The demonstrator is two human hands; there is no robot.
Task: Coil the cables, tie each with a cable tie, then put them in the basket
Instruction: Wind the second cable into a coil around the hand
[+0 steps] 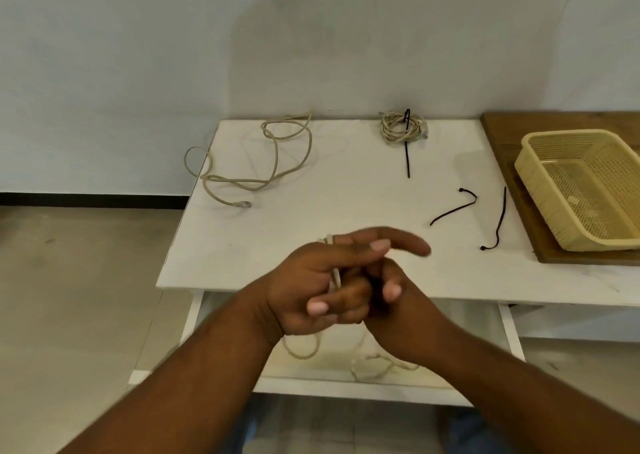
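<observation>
Where the thin beige cable [335, 278] crosses the white table's [346, 183] near edge, the left hand [304, 291] grips it. The right hand [398, 308] is curled alongside, its hold hidden. A tied beige coil [401, 126] lies at twelve o'clock and a cream plastic basket [588, 190] at two.

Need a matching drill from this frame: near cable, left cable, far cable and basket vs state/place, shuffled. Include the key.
Things:
1. near cable
2. left cable
3. far cable
4. basket

States/places:
A. on the wooden board
B. coiled, bound with a black tie
C. gripped by the left hand
D. loose and uncoiled on the table

Pairs: 1-C, 2-D, 3-B, 4-A
</observation>
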